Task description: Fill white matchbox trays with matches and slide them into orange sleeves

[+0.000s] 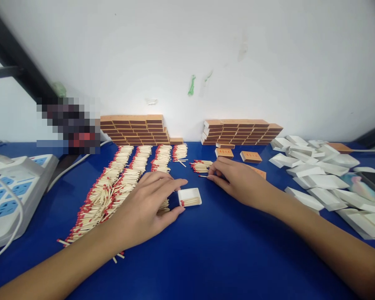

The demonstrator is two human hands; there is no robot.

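A white matchbox tray (190, 192) lies on the blue table, with a few red-tipped matches along its near side. My left hand (150, 204) grips the tray's left end, index finger at the far corner and thumb at the near one. To its right, my right hand (229, 177) is closed in a pinch on a single match (203, 176), red head pointing left. Just beyond those fingertips lies a small pile of matches (201, 166). Long rows of matches (125, 183) spread behind and left of my left hand, which hides part of them.
Closed matchboxes are stacked along the wall at left (137, 130) and right (240, 132). Several loose orange matchboxes (250, 156) lie before the right stack. White trays (318, 171) are heaped at right. A power strip (15, 191) with cables sits at left.
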